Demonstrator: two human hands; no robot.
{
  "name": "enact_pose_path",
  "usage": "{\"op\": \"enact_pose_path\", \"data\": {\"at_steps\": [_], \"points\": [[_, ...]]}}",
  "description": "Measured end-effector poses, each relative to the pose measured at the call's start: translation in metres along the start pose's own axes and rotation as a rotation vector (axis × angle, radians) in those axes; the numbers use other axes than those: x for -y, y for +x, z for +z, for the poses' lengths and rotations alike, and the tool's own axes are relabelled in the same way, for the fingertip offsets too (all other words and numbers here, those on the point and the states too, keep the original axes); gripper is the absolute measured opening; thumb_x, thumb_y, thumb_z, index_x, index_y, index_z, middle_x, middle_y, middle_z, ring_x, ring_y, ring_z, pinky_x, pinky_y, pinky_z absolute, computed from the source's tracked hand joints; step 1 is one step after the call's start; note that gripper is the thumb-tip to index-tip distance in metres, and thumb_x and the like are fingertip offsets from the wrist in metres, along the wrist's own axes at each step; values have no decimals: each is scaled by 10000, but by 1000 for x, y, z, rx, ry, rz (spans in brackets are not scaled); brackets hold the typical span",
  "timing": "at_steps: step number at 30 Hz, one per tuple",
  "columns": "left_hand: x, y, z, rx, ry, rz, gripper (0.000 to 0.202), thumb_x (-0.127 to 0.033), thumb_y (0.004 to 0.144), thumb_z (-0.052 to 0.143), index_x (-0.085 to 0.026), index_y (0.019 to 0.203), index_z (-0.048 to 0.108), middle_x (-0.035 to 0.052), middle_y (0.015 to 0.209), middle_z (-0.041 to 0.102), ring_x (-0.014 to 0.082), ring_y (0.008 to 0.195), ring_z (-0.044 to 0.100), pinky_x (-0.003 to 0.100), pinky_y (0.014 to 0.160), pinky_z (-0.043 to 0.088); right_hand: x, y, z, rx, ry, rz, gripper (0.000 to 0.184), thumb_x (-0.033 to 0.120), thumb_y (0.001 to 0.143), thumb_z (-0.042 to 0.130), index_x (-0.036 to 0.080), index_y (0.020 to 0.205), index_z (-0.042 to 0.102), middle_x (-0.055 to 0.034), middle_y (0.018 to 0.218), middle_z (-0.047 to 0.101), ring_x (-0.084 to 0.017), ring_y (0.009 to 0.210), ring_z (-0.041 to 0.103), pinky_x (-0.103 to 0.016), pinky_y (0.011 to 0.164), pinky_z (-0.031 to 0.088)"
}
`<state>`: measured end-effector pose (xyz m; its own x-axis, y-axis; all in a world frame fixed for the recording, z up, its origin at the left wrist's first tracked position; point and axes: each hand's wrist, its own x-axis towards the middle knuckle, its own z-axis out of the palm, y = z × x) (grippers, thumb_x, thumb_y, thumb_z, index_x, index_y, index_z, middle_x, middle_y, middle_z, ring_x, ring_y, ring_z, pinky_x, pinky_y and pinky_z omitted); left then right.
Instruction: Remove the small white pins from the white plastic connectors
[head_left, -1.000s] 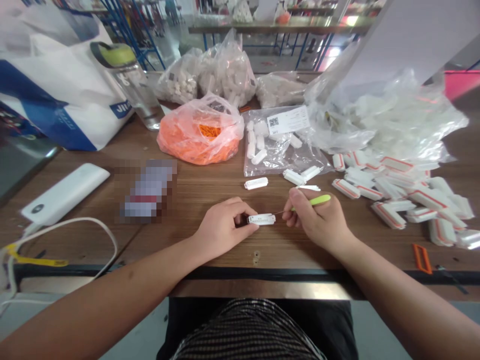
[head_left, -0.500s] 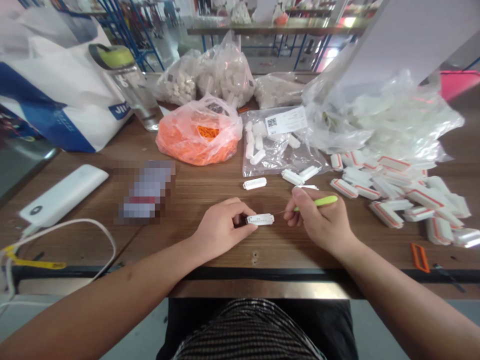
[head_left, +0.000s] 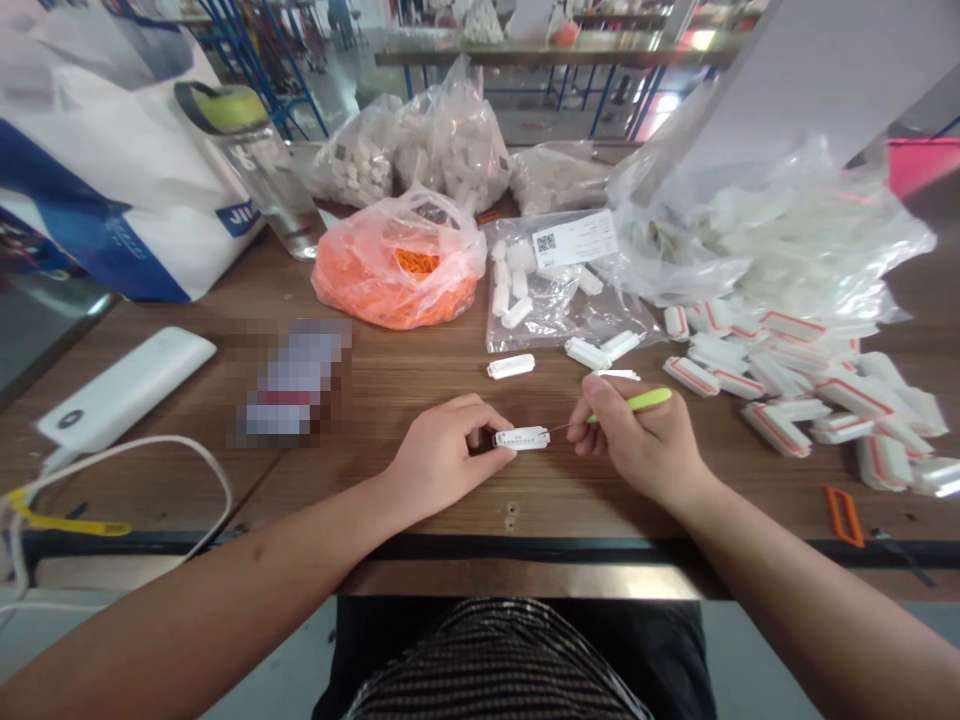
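Head view, and the tabletop [head_left: 420, 368] shows smooth brown wood grain; with the held white piece [head_left: 523, 438] as the dial's centre, a thin, crinkled plastic bag of orange parts [head_left: 397, 280] bulges at 11 o'clock. Just past 12, a flat, glossy clear bag [head_left: 555, 318] shows rounded white blocks inside. Round at 3 o'clock, a jumble of hard white oblongs [head_left: 776, 375], several edged in orange-red; a little below them, a slim orange frame [head_left: 845, 517], hollow and rectangular.

Now the change: against a second ago, more of the lime-green tool [head_left: 636, 402] shows past the fingers, its butt end farther toward 3 o'clock. The left hand [head_left: 446, 445] keeps its grip, thumb and fingers pinching the piece's 9 o'clock end. The right hand [head_left: 637, 430] pinches the tool like a pen, the thin shaft pointing to the piece's 3 o'clock end; contact is too fine to tell.

And the piece itself: small, oblong, lying level between both hands, dark little marks along its pale face.
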<state>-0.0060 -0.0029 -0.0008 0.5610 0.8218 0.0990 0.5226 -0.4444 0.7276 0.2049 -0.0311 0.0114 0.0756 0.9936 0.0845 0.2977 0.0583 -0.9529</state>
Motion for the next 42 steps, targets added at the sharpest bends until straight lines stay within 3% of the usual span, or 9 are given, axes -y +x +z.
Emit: {"op": "enact_pose_path", "data": {"at_steps": [12,19,30,42], "points": [[-1,0,-1,8,-8,-24,118,-206,783,707,-213,901,708,-33,704,531,105,620,501,255,617,403,-2,-1,0,45,-76,-31,462,440,957,460,167,605,581,-7,534,617,-90,424,587,-190,403,445],[-2,1,-1,11,-10,-33,108,-201,784,704,-207,892,715,-36,681,511,107,620,495,254,610,386,4,-4,2,103,-206,-165,444,358,972,452,176,586,572,8,508,584,-85,457,553,-217,496,460],[1,0,0,3,-5,-20,121,-204,781,711,-205,902,710,-31,713,535,103,629,503,256,630,402,0,-1,1,-45,-17,-46,460,407,951,476,161,581,594,-10,507,609,-79,400,567,-172,385,445],[1,-1,-1,2,-6,-20,120,-204,778,712,-210,898,710,-34,707,532,101,623,502,252,624,402,-3,-2,3,-34,-17,-65,457,389,956,470,156,583,596,-9,509,607,-74,404,563,-166,390,449]]}}
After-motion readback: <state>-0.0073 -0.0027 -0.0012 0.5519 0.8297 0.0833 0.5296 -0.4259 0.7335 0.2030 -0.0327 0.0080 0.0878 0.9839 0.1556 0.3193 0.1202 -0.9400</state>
